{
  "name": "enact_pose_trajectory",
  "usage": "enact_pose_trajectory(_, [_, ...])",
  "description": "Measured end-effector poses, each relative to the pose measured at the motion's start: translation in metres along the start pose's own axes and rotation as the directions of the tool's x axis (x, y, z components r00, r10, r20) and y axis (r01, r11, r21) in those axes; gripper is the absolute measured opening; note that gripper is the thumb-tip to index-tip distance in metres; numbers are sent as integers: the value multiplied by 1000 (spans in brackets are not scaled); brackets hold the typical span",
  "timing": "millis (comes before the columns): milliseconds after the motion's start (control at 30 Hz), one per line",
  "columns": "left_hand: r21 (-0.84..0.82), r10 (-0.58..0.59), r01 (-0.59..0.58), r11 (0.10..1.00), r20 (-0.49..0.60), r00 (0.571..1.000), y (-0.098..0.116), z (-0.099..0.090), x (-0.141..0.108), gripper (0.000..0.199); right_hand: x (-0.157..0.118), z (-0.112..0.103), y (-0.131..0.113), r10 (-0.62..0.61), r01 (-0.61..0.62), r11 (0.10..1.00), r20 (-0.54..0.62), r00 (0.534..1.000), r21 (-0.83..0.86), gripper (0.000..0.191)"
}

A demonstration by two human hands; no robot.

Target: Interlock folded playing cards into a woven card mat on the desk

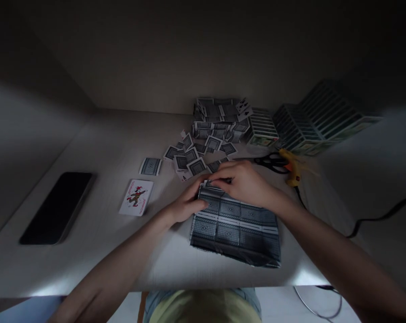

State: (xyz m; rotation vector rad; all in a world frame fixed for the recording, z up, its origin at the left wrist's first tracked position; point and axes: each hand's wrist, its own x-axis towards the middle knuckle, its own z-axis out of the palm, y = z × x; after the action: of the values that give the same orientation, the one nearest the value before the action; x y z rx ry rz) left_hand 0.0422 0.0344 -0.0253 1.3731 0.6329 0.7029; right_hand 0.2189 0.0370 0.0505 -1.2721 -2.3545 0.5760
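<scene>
A flat box covered in blue-grey playing cards (230,226) lies on the table in front of me, turned slightly. My left hand (188,204) grips its far left corner, with the thumb on the top face and the fingers around the side. Bent over the far edge is my right hand (245,181), its fingertips closed at that same corner against a small pale card edge. Part of the far edge is hidden beneath the right hand. Just beyond the hands, loose playing cards (191,157) are scattered, mostly face down.
Left stand a joker-topped card stack (136,197), a bent card (151,166) and a black phone (57,208). At the back are another card-covered box (219,119) and stepped slatted stacks (319,119). Black scissors (272,162) and a corded yellow glue gun (292,168) lie right.
</scene>
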Motion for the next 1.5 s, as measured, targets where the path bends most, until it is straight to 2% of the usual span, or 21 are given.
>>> enact_pose_trajectory(200, [-1, 27, -27, 1000, -14, 1000, -1, 1, 1, 63, -2, 9, 6, -12, 21, 998, -145, 989, 61, 11])
enact_pose_trajectory(733, [12, 148, -148, 989, 18, 989, -8, 0, 3, 68, -5, 28, 6, -75, 100, 993, -322, 944, 61, 13])
enact_pose_trajectory(967, [30, 145, -146, 989, 25, 989, -8, -1, 3, 69, -8, 28, 4, -37, 54, 997, -298, 954, 49, 12])
enact_pose_trajectory(1200, [72, 88, -88, 993, 11, 996, -5, -1, 2, 63, -14, 22, 2, 132, -109, 988, -231, 964, 109, 9])
enact_pose_trajectory(1500, [48, 84, -85, 995, 21, 996, -5, -2, 2, 63, -10, 12, -12, 150, -157, 971, -51, 987, -182, 16])
